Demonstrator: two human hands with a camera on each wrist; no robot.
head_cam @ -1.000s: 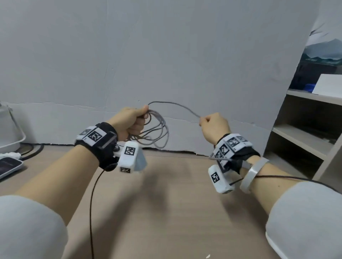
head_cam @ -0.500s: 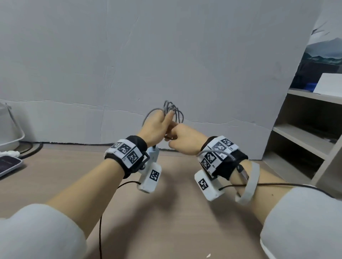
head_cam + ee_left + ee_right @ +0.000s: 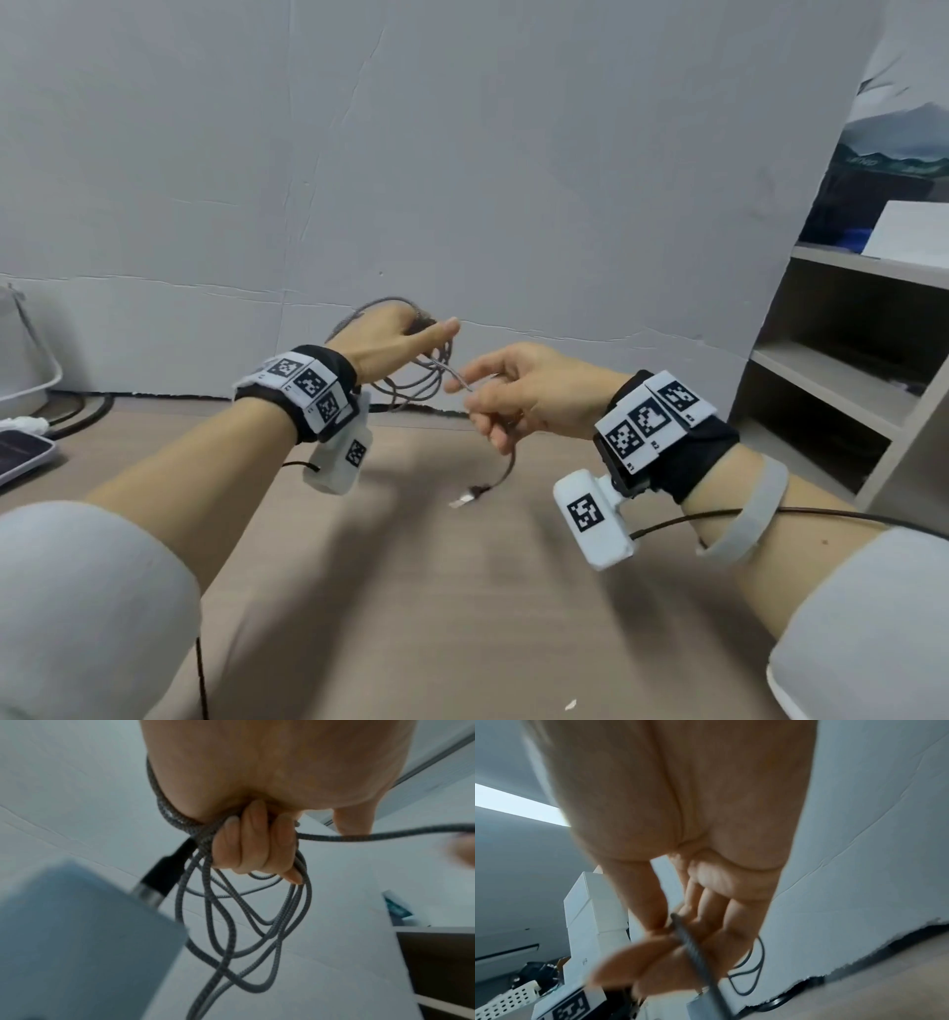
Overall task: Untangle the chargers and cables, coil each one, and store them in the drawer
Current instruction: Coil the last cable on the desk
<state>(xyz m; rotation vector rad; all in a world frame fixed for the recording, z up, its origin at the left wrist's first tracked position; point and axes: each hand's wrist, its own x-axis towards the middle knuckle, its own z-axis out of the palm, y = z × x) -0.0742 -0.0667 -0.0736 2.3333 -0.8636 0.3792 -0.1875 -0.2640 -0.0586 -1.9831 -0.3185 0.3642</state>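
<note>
Hands: left (image 3: 390, 342), right (image 3: 518, 390), on braided cable (image 3: 231, 933).

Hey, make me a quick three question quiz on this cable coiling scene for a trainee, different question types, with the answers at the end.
1. True or false: the left hand grips several loops of the braided grey cable.
2. The right hand pinches: A) the free tail, B) a phone, C) nothing.
3. Fill in: the plug at the tail's end hangs over the ____.

Key: 1 true; 2 A; 3 table.
</note>
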